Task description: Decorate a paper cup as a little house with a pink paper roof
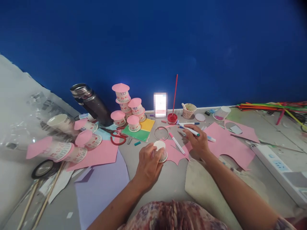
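Note:
My left hand [150, 161] is closed around a small white paper cup [160, 146] just above the grey table. Between the fingers and thumb of my right hand [198, 140] is a white marker [191, 130] with a green end. Pink paper with cut-out curves [216, 137] lies under and beside that hand. A white and pink marker [177, 143] rests between my hands, and a metal-coloured ring [161, 133] lies beyond the cup. Several decorated cups with pink cone roofs [121, 95] stand at the back left, some of them stacked.
Red-handled scissors [117, 139] lie left of centre. A dark thermos [92, 103] leans at the back left. Near the blue wall stand a small red pot [172, 118] with a red stick and a patterned cup [189, 111]. A white power strip [275, 169] is at right.

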The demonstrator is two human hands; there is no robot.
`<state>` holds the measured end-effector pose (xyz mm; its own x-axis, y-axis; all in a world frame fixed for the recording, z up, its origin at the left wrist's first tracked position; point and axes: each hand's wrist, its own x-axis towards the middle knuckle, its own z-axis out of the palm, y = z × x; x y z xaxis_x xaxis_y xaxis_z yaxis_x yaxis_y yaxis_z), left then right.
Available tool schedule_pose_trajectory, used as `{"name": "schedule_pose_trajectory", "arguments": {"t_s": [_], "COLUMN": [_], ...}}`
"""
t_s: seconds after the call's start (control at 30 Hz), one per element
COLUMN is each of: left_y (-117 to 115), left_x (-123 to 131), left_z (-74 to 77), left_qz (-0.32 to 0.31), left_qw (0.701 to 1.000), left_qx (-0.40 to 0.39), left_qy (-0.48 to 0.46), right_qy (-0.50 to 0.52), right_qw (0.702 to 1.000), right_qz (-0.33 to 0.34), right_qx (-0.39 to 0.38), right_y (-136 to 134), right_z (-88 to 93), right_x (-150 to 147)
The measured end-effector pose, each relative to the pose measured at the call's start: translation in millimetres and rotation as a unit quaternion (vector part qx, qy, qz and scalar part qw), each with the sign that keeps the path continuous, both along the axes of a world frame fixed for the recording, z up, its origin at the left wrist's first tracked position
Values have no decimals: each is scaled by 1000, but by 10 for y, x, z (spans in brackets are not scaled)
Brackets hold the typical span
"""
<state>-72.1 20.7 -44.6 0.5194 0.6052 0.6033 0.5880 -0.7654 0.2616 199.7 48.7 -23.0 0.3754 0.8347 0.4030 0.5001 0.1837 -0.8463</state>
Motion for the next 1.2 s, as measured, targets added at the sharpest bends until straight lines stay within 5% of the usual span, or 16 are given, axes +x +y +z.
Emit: {"name": "schedule_pose_trajectory", "arguments": {"t_s": [0.13, 0.33, 0.53, 0.77, 0.93, 1.0, 1.13, 1.2], "left_y": [-59, 342, 664, 609, 542, 493, 378, 333], "left_x": [-34, -371, -501, -430, -492, -472, -341, -256], "left_z": [114, 272, 196, 168, 333, 460, 689, 734], "left_qz": [-30, 187, 176, 177, 177, 143, 23, -10], "left_qw": [995, 952, 945, 926, 900, 851, 646, 572], "left_qx": [-53, -182, -254, -314, -362, -440, -599, -631], "left_qy": [-75, -159, -106, -111, -169, -247, -473, -525], "right_qy": [48, 73, 48, 61, 187, 255, 334, 318], "right_qw": [999, 996, 998, 997, 976, 957, 918, 912], "right_qz": [-13, -34, 0, 31, 83, 124, 205, 247], "right_qx": [-16, -26, -40, -44, -69, -65, -62, -77], "right_y": [22, 35, 21, -21, -79, -125, -299, -401], "right_z": [22, -6, -63, 8, 41, 66, 143, 176], "right_x": [46, 131, 90, 32, -1, -60, -264, -365]}}
